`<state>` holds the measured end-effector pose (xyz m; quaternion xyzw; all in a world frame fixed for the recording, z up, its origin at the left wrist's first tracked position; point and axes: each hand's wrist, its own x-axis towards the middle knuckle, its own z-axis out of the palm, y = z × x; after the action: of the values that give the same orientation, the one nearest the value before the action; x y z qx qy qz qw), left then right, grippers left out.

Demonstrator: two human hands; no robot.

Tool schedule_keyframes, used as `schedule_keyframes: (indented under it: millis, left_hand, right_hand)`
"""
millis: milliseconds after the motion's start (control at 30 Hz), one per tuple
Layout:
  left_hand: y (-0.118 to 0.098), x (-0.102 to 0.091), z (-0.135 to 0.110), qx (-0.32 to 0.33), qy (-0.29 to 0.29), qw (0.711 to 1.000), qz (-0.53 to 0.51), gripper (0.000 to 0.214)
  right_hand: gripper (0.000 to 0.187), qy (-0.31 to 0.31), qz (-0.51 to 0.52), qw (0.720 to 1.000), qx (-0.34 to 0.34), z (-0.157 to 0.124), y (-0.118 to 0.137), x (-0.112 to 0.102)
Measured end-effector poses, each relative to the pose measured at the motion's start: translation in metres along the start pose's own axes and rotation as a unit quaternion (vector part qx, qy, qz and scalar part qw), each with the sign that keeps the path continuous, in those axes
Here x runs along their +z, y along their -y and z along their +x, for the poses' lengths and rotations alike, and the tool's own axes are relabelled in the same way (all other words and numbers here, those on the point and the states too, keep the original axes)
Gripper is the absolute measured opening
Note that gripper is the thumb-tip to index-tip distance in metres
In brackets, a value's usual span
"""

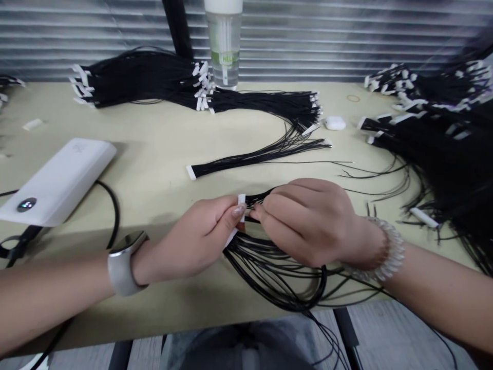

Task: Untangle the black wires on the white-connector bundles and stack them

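Note:
Near the front of the table, my left hand (208,231) pinches a white connector (242,201) between thumb and fingers. Black wires run rightward out of that connector toward my right hand (308,218). The fingers of my right hand are closed on the black wires close beside the connector; how many they grip is hidden. Below both hands a looped bundle of black wires (277,277) hangs over the table's edge, with another white connector end (230,238) under my left thumb. A single harness of black wires (239,161) with a white connector lies just beyond my hands.
A white power bank (61,180) with a black cable lies at left. Harness bundles (142,77) line the back beside a water bottle (224,46). A small white case (335,123) sits right of center. Large wire piles (442,154) cover the right side.

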<state>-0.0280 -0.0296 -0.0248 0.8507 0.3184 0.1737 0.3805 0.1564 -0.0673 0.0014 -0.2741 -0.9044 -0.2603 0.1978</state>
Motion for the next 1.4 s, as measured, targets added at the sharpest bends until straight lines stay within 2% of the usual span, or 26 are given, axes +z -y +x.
schedule_keyframes:
  millis: [333, 533, 733, 967, 1167, 1400]
  left_hand:
    - [-0.0022, -0.0009, 0.0024, 0.002, -0.003, 1.000, 0.012, 0.029]
    - [-0.0021, -0.0018, 0.0047, -0.012, 0.025, 0.999, 0.034, 0.032]
    - [-0.0018, -0.0038, 0.0030, -0.030, 0.025, 0.999, -0.035, 0.032]
    - [0.0016, -0.0046, 0.0040, -0.045, 0.001, 0.995, -0.084, 0.033]
    - [0.0017, -0.0050, 0.0047, -0.043, 0.010, 0.995, -0.088, 0.034]
    - [0.0012, -0.0037, 0.0056, -0.043, 0.009, 0.996, -0.072, 0.034]
  right_hand:
    - [0.023, 0.001, 0.003, 1.000, -0.018, 0.0005, -0.0012, 0.0014]
    - [0.022, -0.003, 0.008, 1.000, -0.025, -0.0026, -0.0021, 0.0033]
    - [0.018, -0.008, 0.010, 0.999, -0.041, -0.0058, -0.0012, 0.0032]
    - [0.020, 0.017, 0.012, 0.999, 0.027, -0.0056, 0.0015, 0.0013]
    - [0.017, -0.030, -0.018, 0.999, 0.016, -0.0069, 0.0035, 0.0051]
    - [0.017, -0.041, -0.041, 0.998, -0.010, -0.0038, 0.0048, 0.0066]
